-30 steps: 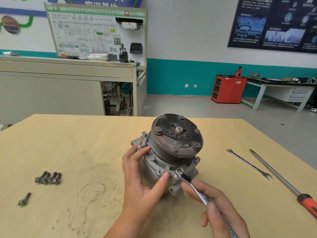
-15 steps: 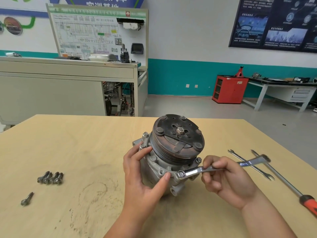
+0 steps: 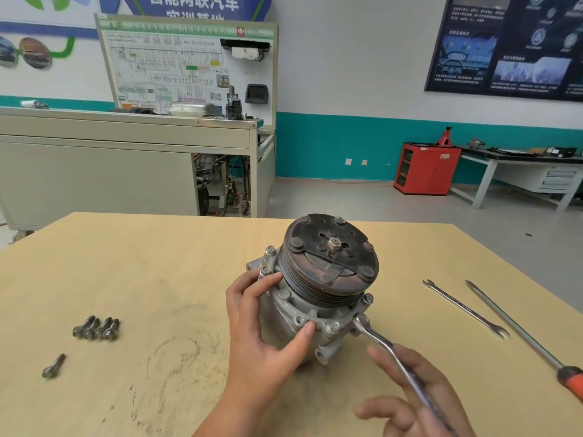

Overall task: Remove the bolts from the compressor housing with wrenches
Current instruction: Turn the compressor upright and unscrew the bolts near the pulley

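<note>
In a workshop, a wooden table (image 3: 157, 279) carries the compressor (image 3: 328, 279) at its middle, pulley tilted up. The left hand (image 3: 262, 335) grips the housing, thumb on the flange. The right hand (image 3: 416, 398) holds a wrench (image 3: 388, 351), whose ring end touches the flange just right of a bolt head. Loose bolts (image 3: 96, 328) lie far left; a second wrench (image 3: 467, 309) and a screwdriver (image 3: 520, 329) lie to the right.

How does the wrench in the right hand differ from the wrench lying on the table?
The held wrench is gripped by the right hand and slants off the table; the spare wrench lies flat, untouched. The held wrench ends in a closed ring against the compressor housing; the spare wrench has open forks at both ends. The held wrench bends near its head; the spare wrench is straight. Both are slim bare metal.
</note>
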The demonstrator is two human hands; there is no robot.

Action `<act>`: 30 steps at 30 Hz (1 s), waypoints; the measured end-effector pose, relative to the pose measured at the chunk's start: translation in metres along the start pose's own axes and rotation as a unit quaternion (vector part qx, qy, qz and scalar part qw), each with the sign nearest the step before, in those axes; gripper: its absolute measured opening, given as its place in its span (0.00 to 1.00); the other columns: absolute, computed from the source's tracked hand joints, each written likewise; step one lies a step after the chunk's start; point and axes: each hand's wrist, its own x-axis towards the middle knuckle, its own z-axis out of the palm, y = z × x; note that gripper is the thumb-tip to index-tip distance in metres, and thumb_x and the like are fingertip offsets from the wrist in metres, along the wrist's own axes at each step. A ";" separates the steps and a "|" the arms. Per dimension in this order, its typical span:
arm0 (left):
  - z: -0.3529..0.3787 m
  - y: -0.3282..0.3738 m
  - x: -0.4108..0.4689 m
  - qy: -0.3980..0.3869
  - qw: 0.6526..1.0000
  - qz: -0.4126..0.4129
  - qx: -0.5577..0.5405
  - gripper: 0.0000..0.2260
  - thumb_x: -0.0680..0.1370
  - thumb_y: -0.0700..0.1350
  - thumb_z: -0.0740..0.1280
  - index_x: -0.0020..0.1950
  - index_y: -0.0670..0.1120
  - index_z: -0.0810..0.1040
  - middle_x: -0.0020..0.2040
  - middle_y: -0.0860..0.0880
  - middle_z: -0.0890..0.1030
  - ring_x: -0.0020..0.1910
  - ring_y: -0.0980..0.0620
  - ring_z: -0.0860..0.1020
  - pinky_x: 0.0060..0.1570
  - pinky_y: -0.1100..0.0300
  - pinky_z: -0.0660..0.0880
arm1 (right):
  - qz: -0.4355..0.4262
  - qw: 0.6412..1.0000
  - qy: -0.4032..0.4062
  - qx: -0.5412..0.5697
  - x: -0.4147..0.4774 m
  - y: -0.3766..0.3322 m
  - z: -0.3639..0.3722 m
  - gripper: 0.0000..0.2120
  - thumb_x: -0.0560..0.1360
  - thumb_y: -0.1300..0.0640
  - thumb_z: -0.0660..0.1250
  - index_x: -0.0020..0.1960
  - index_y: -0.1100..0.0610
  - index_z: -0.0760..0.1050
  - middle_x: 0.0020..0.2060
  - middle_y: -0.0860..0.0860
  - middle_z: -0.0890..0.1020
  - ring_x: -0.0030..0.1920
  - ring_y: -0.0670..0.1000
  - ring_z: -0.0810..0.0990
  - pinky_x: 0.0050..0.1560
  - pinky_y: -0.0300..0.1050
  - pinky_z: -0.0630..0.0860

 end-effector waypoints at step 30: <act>-0.002 -0.002 0.000 0.005 1.000 -0.001 -0.016 0.28 0.65 0.54 0.72 0.62 0.68 0.69 0.65 0.55 0.68 0.70 0.49 0.67 0.69 0.46 0.66 | 0.045 0.984 -0.115 0.130 0.054 -0.032 -0.037 0.19 0.70 0.47 0.71 0.42 0.65 0.78 0.32 0.64 0.79 0.32 0.50 0.70 0.34 0.43 0.69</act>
